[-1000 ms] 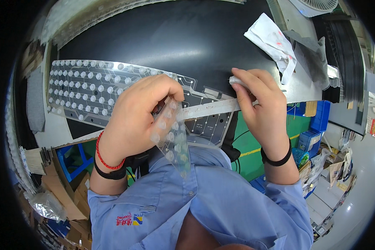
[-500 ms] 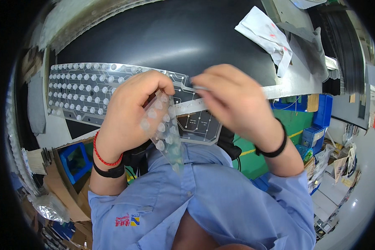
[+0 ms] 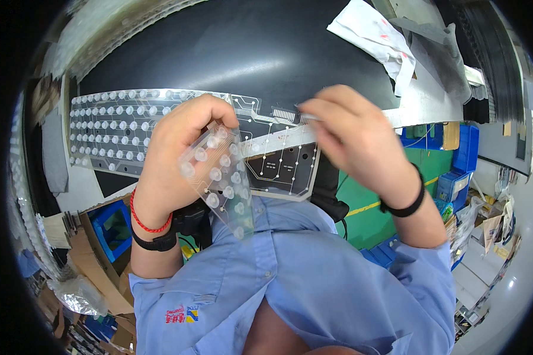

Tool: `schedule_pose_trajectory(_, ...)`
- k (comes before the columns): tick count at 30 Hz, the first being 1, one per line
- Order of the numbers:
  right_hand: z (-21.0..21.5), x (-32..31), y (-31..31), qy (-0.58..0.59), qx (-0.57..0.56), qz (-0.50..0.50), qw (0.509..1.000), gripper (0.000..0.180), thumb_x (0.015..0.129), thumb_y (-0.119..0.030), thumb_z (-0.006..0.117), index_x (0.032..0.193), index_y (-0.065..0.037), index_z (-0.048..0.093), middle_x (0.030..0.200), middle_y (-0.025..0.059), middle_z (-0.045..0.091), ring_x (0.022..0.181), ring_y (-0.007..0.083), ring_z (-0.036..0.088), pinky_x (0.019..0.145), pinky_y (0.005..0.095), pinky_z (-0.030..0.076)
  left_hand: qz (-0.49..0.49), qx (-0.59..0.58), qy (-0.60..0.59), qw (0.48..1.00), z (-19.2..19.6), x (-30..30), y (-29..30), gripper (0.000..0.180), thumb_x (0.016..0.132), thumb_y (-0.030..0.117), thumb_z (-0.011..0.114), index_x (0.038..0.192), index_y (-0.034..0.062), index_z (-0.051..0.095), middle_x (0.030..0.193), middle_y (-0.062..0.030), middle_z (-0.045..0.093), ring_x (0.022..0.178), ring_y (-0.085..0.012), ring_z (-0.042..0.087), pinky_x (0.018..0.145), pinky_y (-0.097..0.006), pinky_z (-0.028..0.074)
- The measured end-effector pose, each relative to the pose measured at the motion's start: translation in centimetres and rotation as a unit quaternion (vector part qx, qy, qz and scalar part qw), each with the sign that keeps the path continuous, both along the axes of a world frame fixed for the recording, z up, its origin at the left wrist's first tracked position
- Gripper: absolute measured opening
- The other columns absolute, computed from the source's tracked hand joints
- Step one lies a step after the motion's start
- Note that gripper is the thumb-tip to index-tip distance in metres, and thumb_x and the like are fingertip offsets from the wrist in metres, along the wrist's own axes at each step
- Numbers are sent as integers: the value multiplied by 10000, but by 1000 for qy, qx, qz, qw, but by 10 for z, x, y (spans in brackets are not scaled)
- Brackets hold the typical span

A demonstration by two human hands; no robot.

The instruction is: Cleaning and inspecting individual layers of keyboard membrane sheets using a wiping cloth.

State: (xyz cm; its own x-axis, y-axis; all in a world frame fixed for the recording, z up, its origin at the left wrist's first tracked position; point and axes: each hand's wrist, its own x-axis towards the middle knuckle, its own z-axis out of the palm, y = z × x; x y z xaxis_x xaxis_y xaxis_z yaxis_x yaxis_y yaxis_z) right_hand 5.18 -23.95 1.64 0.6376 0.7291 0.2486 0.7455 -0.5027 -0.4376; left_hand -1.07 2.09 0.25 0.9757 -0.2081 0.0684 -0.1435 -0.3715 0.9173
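Note:
My left hand [image 3: 177, 154] grips a small clear strip of rubber domes [image 3: 222, 180] that hangs down over my blue shirt. A long clear keyboard membrane sheet [image 3: 115, 130] with rows of domes and printed circuit traces lies on the black mat [image 3: 231, 53], its right end overhanging the table edge. My right hand [image 3: 355, 139] hovers over that right end with fingers curled, pinching something thin and pale at the fingertips; what it is cannot be made out.
A crumpled white cloth [image 3: 373, 35] lies at the back right of the mat. Blue bins [image 3: 456, 160] and a green floor [image 3: 391, 195] show below the table on the right. Cardboard and a blue box [image 3: 112, 228] sit lower left.
My right hand has swung from the table edge toward the middle and lifted. The dome strip has stayed in my left hand.

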Motion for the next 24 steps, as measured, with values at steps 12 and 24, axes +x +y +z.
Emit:
schedule_pose_trajectory(12, 5, -5, -30, 27, -9, -25, 999, 224, 777, -12, 670, 1000, -15, 650, 939, 132, 613, 859, 330, 640, 745, 396, 543, 6, -5, 5, 1000, 1, -1, -3, 112, 854, 55, 596, 960, 21, 582, 856, -62, 588, 765, -173, 555, 721, -278, 455)
schedule_pose_trajectory(24, 8, -4, -39, 31, 10, -23, 999, 196, 801, -21, 666, 996, -25, 642, 955, 132, 616, 850, 332, 634, 744, 414, 539, 22, -27, 53, 998, 2, -4, -7, 94, 872, 55, 590, 960, 24, 579, 849, -7, 563, 759, -90, 508, 690, -235, 424)
